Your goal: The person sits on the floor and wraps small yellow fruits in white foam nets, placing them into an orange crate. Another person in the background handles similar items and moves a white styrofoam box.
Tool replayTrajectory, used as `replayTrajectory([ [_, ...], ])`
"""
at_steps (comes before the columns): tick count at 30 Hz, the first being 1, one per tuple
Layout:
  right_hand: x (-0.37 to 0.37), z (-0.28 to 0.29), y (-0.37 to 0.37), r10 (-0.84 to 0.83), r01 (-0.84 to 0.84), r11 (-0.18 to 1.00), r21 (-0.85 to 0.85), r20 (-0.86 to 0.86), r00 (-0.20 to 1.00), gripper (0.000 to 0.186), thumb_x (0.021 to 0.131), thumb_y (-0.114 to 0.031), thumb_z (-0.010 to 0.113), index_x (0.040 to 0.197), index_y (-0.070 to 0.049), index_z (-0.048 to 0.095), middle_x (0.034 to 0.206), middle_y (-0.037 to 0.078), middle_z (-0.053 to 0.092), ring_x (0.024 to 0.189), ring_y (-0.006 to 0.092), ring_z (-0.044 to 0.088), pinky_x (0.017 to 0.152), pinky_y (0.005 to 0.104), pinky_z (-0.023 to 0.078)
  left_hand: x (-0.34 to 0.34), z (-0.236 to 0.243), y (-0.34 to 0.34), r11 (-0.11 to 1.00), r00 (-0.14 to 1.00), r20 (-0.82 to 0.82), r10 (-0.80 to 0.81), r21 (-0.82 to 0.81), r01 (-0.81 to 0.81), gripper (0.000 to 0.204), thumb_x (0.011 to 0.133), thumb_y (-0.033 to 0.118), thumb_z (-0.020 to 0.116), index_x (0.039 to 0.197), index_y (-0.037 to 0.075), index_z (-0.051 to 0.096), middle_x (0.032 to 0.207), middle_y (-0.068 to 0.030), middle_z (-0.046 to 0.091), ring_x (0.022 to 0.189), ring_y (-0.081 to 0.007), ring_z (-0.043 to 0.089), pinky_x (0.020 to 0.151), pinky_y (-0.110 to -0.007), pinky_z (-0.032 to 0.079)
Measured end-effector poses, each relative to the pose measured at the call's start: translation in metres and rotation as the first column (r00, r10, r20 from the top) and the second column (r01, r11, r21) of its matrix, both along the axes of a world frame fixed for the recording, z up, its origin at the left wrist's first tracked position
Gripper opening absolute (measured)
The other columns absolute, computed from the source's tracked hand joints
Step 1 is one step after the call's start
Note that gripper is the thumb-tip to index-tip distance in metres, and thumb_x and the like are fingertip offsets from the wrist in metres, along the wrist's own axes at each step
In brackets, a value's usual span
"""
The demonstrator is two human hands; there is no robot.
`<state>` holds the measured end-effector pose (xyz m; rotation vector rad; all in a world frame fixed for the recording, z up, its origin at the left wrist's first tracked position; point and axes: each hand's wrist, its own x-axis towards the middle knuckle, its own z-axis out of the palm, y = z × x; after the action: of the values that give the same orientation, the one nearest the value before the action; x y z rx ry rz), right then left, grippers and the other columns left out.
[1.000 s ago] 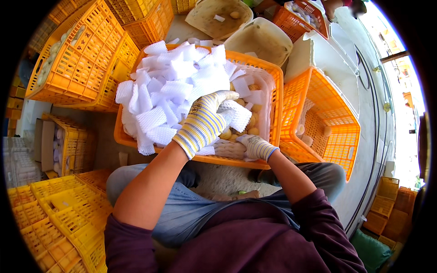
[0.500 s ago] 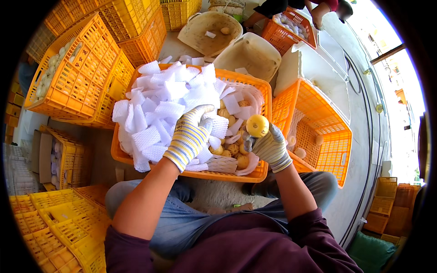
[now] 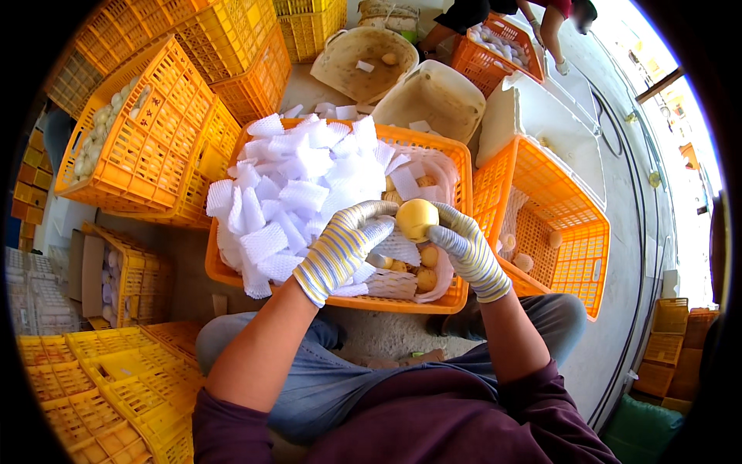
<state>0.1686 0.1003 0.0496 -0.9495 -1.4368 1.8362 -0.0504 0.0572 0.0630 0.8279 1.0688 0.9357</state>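
A round yellow fruit [image 3: 417, 220] is between my gloved hands, above the right part of an orange crate [image 3: 371, 303]. My right hand [image 3: 473, 259] grips it from the right, fingers behind and thumb in front. From the left, my left hand [image 3: 340, 249] is closed with finger and thumb against the fruit's edge. Right under those fingers is a white foam net sleeve [image 3: 399, 247]; whether they also hold it I cannot tell. Loose white foam sleeves [image 3: 282, 193] heap the crate's left side. Several yellow fruits [image 3: 426, 278] lie below my hands, partly hidden.
Another orange crate [image 3: 568, 286] on my right holds a few pale fruits. Beyond stand two worn cream tubs [image 3: 437, 104] [image 3: 340, 73] and a white foam box [image 3: 502, 116]. Stacked yellow crates [image 3: 139, 131] crowd the left. A person [image 3: 553, 39] bends over a crate of wrapped fruit [image 3: 495, 58].
My hands have come together: the right brought the fruit leftward and slightly down, and the left moved right to meet it. The whole view has shifted slightly.
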Motion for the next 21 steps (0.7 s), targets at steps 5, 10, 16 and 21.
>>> replayTrajectory([
  [5, 0.007, -0.026, 0.0, -0.035, -0.059, 0.948, -0.314, -0.285, 0.958, 0.058, 0.092, -0.042, 0.064, 0.126, 0.004, 0.055, 0.109, 0.011, 0.064, 0.096, 0.0179, 0.062, 0.083, 0.0322, 0.052, 0.002, 0.002, -0.003, 0.996, 0.985, -0.172, -0.032, 0.076, 0.046, 0.032, 0.092, 0.017, 0.064, 0.121, 0.002, 0.064, 0.092, -0.0032, 0.069, 0.061, -0.0045, 0.059, 0.048, -0.019, 0.05],
  [10, -0.011, -0.018, -0.004, -0.189, -0.005, 0.865, -0.502, -0.335, 0.923, 0.06, 0.09, -0.05, 0.063, 0.121, 0.001, 0.058, 0.102, 0.011, 0.066, 0.084, 0.0182, 0.064, 0.074, 0.0309, 0.053, 0.001, 0.008, -0.003, 1.0, 0.984, -0.177, 0.002, 0.022, 0.002, 0.03, 0.09, 0.014, 0.068, 0.115, -0.002, 0.066, 0.093, -0.0065, 0.07, 0.076, -0.0083, 0.064, 0.063, -0.023, 0.053],
  [16, -0.01, -0.024, -0.004, -0.165, -0.001, 0.886, -0.465, -0.317, 0.934, 0.06, 0.09, -0.05, 0.064, 0.121, 0.001, 0.058, 0.098, 0.01, 0.067, 0.08, 0.0161, 0.064, 0.071, 0.0297, 0.053, -0.001, 0.005, -0.004, 0.998, 0.975, -0.221, 0.01, 0.061, 0.004, 0.032, 0.091, 0.019, 0.067, 0.116, 0.0, 0.066, 0.088, -0.0023, 0.07, 0.065, -0.003, 0.059, 0.045, -0.018, 0.046],
  [21, 0.001, -0.028, -0.004, -0.067, -0.082, 0.914, -0.398, -0.346, 0.936, 0.062, 0.089, -0.048, 0.066, 0.125, 0.002, 0.056, 0.101, 0.01, 0.066, 0.084, 0.0166, 0.063, 0.075, 0.0282, 0.052, -0.001, 0.007, -0.002, 0.999, 0.959, -0.282, -0.031, 0.032, 0.042, 0.031, 0.092, 0.017, 0.064, 0.118, 0.001, 0.065, 0.09, -0.0027, 0.07, 0.065, -0.003, 0.059, 0.046, -0.018, 0.046],
])
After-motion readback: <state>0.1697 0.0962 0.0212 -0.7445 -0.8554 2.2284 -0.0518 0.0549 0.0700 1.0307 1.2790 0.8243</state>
